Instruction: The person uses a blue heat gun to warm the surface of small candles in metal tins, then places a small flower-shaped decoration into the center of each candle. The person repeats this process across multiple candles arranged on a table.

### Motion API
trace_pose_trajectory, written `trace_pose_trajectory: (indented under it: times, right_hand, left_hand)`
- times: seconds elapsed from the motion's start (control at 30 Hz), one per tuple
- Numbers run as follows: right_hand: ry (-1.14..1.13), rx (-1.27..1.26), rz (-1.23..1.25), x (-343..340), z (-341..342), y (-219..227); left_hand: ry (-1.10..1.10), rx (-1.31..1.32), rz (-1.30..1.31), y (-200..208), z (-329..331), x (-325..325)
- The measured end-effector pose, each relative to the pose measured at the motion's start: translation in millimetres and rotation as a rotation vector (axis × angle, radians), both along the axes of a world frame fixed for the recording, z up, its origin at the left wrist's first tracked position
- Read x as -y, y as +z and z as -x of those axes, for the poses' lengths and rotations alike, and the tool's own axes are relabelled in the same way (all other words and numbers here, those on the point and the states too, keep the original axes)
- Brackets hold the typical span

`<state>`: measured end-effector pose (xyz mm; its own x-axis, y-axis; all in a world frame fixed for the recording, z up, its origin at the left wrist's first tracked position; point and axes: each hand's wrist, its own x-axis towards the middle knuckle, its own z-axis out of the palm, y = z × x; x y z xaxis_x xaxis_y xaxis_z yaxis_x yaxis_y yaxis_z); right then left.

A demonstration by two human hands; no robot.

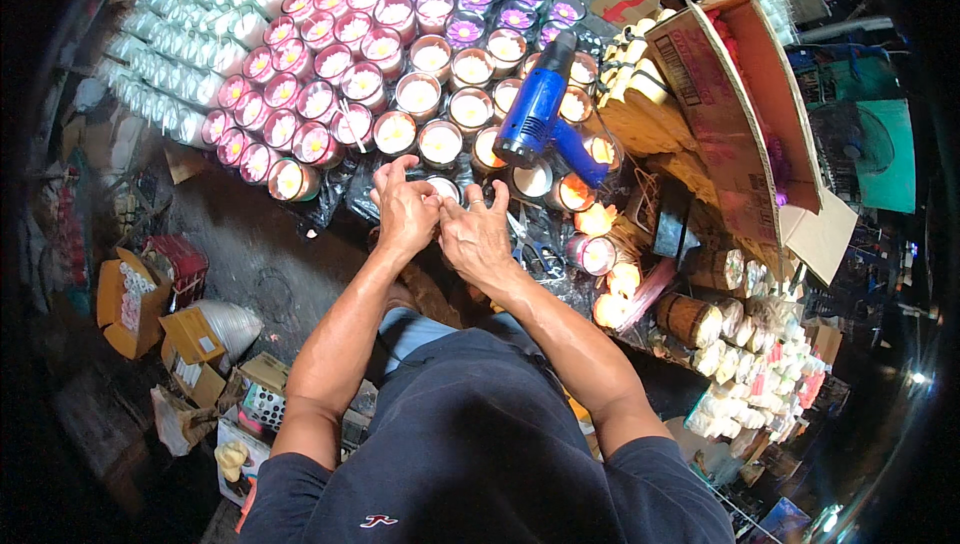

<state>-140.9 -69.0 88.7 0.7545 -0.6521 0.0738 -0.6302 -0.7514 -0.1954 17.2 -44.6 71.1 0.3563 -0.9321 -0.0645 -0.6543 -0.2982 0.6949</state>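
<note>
Candle in a round cup, head view, at the near edge of the black-covered desk. Left hand and right hand bend their fingertips to it; a firm grip cannot be told. Pink flower candles and purple flower candles beyond appear finished; this one seemingly remains in work. Cardboard carton bears dark printing; shirt, a small emblem.

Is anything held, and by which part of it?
Left hand and right hand seem to touch a white candle at its near edge; firm grip cannot be told.
</note>
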Motion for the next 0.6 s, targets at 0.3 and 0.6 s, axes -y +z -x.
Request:
trace_pose_trajectory:
  times: [0.3,0.6]
  right_hand:
    - [0.022,0.133,0.076,-2,2,-5]
    - [0.045,0.037,0.053,3,-3,2]
  left_hand:
    - [0.055,-0.024,-0.068,1,-8,8]
    - [0.004,-0.006,-0.065,7,-6,13]
